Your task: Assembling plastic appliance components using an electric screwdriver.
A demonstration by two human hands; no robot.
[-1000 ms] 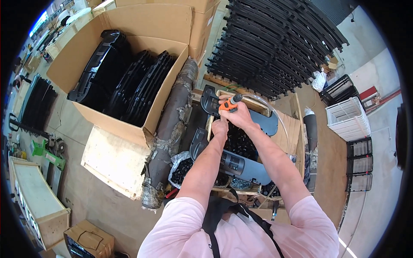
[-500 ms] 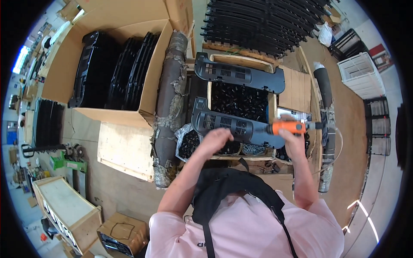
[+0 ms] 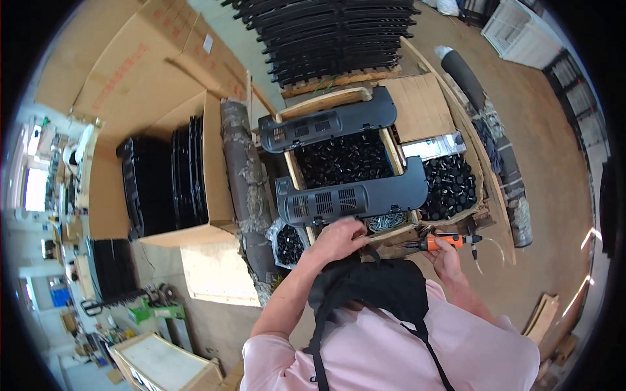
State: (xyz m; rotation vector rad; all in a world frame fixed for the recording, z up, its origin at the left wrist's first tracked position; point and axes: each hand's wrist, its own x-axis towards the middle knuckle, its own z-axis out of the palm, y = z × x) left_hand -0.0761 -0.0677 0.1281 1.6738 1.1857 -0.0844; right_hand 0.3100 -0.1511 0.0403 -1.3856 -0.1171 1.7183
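My right hand (image 3: 446, 257) grips an orange power screwdriver (image 3: 452, 242), held low near my body at the right. Its tip points left, and a clear hose trails from its rear end. A dark grey vented plastic panel (image 3: 388, 194) lies across the wooden workbench frame in front of me. By this panel's near edge is my left hand (image 3: 341, 240), its fingers curled together; whatever they hold is hidden. Farther off lies a second similar panel (image 3: 358, 122). Between the two panels, a wooden bin holds many small black parts (image 3: 339, 159).
Black round caps (image 3: 448, 186) fill a box at the right, with metal screws (image 3: 386, 223) in a tray beside my left hand. A bag of black parts (image 3: 289, 244) sits left. Beyond the padded roller (image 3: 244, 169) stands a cardboard box (image 3: 218, 150) of black panels.
My right hand has drawn the screwdriver away from the near panel's right end, back toward my body. My left hand stays by the panel's near edge. The whole view has turned.
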